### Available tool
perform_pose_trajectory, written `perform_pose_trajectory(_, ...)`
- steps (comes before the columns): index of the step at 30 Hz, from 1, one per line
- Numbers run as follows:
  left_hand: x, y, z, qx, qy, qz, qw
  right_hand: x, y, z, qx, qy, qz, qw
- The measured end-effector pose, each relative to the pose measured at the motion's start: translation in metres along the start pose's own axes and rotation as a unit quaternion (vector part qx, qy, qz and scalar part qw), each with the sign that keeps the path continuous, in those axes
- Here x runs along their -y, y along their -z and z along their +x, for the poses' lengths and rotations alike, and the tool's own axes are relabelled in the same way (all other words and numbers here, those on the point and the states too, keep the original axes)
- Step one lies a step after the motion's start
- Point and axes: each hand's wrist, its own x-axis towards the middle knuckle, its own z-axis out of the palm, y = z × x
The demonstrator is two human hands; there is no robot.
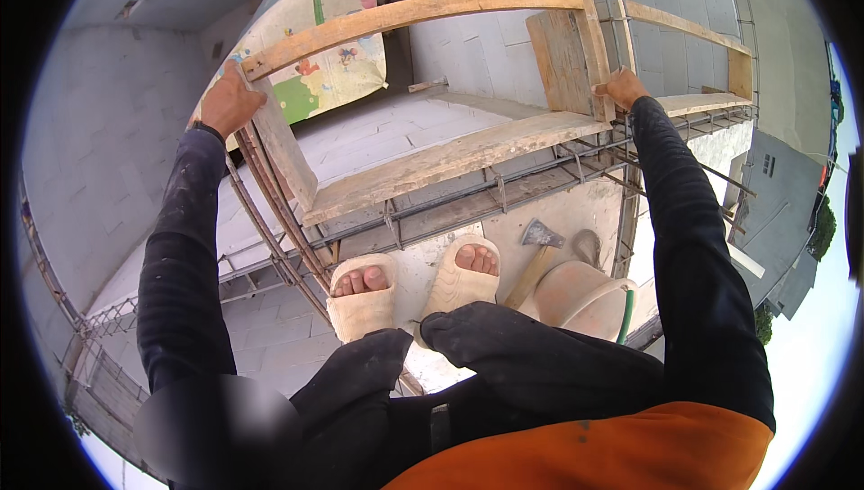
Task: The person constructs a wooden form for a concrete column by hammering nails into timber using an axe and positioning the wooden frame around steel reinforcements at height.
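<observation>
A large wooden frame (454, 155) made of boards spans the space in front of me, above the steel bars. At its left upper corner my left hand (232, 103) is closed around the side board, its thumb along the wood. My right hand (623, 89) grips the frame's right upright, fingers wrapped on the edge. A wide board (560, 62) stands inside the frame's right end. Beyond my right hand, a second wooden section (693, 26) continues to the right.
Rebar cages (495, 188) run below the frame, with more rebar (270, 193) on the left. My slippered feet stand on a board. At right lie a hatchet (527, 276) and a bucket (576, 296) with a green-covered handle. A colourful printed sheet (328, 80) hangs beyond the frame.
</observation>
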Motion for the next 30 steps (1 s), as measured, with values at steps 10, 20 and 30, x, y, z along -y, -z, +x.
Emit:
perform_pose_trajectory(10, 0.002, 0.001, 0.001, 0.011, 0.000, 0.025, 1.000, 0.117, -0.032, -0.086, -0.325, 0.241, -0.005, 0.915)
perform_pose_trajectory(20, 0.002, 0.013, -0.003, 0.049, -0.002, -0.021, 0.999, 0.375, -0.190, -0.188, 0.214, 0.411, 0.202, 0.863)
perform_pose_trajectory(30, 0.006, 0.000, 0.005, 0.019, 0.003, 0.018, 1.000, 0.437, -0.272, -0.217, 0.396, 0.242, 0.429, 0.775)
